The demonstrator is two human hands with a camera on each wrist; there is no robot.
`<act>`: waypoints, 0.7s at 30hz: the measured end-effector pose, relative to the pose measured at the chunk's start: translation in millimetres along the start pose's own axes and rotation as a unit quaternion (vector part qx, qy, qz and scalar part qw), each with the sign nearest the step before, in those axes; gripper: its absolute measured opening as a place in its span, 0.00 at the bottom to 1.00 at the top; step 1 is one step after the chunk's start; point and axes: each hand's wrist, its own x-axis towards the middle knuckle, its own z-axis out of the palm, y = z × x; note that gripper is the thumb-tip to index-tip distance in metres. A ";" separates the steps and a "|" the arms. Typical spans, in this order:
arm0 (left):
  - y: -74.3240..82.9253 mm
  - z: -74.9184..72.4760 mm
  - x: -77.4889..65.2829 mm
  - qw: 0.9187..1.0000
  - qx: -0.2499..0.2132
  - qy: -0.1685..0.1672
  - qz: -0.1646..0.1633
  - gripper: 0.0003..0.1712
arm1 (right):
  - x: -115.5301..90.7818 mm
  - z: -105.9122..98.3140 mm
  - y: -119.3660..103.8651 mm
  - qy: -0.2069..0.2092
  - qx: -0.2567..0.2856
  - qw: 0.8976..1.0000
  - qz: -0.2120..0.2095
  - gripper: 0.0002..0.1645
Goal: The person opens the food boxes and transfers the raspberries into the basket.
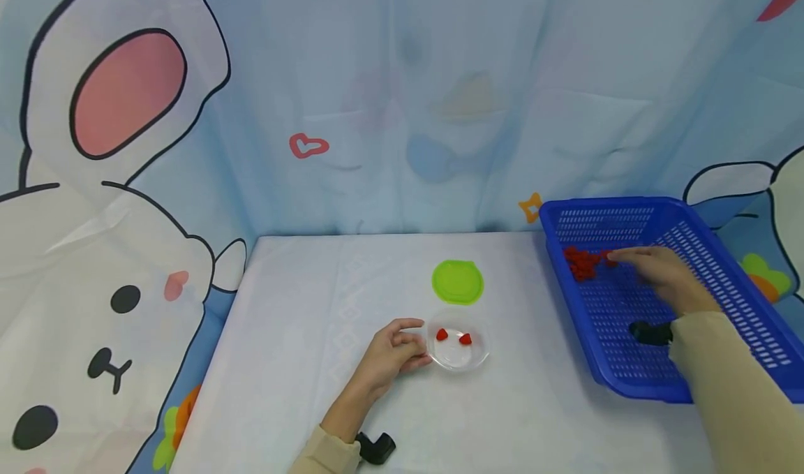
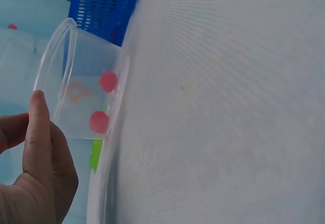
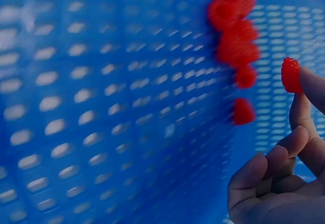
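Observation:
In the head view, my left hand [image 1: 397,352] rests its fingertips against the left side of a clear plastic cup [image 1: 457,362], which stands on the table. Two small red raspberry-like pieces lie in the cup, one on the left [image 1: 442,334] and one on the right [image 1: 465,338]. The left wrist view has a fingertip [image 2: 38,102] at the cup's rim. Over at the blue basket [image 1: 574,334], my right hand [image 1: 666,271] pinches a bumpy red raspberry [image 3: 291,75] between thumb and index finger. Beside it, several more red raspberries [image 3: 236,43] lie piled in the basket.
Behind the cup lies a round green lid [image 1: 457,282] on the white-covered table [image 1: 301,299]. A blue printed curtain [image 1: 389,97] hangs along the table's back edge. The basket's raised walls surround my right hand.

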 end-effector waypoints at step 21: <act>0.1 1.3 -3.3 1.000 -0.004 0.003 0.000 0.23 | 9.0 8.6 18.4 -0.049 -0.015 0.998 0.040 0.44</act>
